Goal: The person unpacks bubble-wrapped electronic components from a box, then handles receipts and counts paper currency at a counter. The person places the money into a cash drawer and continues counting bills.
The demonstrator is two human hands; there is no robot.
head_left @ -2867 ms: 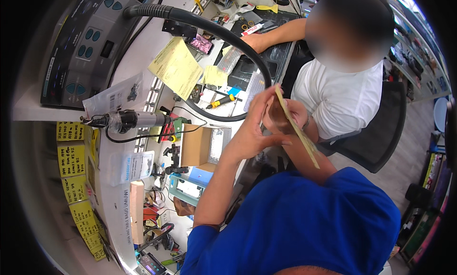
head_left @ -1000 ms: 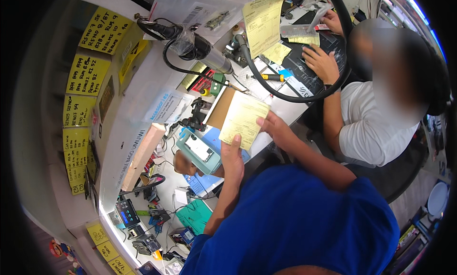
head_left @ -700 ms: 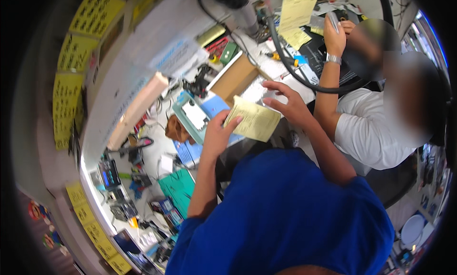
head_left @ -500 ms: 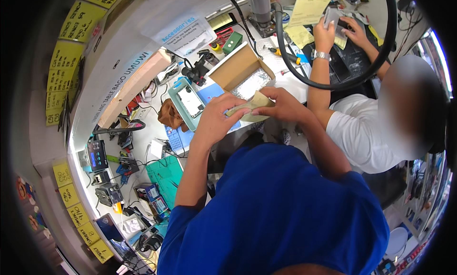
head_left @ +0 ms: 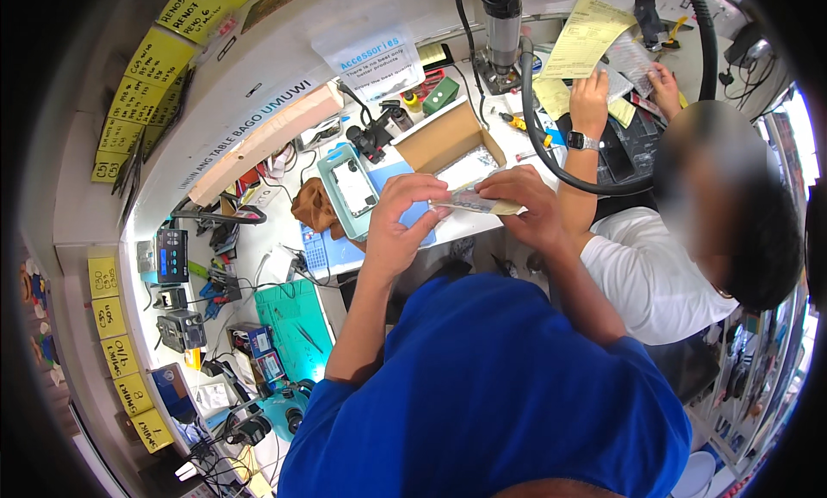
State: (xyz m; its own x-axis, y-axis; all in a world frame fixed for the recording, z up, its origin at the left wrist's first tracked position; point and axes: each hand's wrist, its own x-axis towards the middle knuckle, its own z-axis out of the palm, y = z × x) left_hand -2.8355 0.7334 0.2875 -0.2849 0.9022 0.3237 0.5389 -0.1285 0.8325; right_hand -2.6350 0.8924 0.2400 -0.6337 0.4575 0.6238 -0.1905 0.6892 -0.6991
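Note:
A small flat packet (head_left: 475,202), partly clear and partly yellowish, is held level between my two hands over the table's front edge. My left hand (head_left: 401,220) has thumb and fingers closed on its left end. The right end is gripped by my right hand (head_left: 530,207), whose fingers curl over it. What lies inside the packet is too blurred to name. Just beyond my hands stands an open cardboard box (head_left: 419,142) with silvery wrapping (head_left: 469,164) in it. Left of the box, a light-blue tray (head_left: 363,226) holds a white phone-shaped part (head_left: 351,186).
A brown cloth-like bundle (head_left: 315,207) lies beside the tray. At the left are a green mat (head_left: 293,317), a blue-lit control unit (head_left: 170,257) and cables. A thick black hose (head_left: 528,110) arches at the right, near a co-worker in a white shirt (head_left: 648,278) handling papers (head_left: 589,38).
The packet has turned flatter in my hands, showing its clear side, and my left fingers have shifted on it. The co-worker's hands have moved farther away. The view has shifted slightly.

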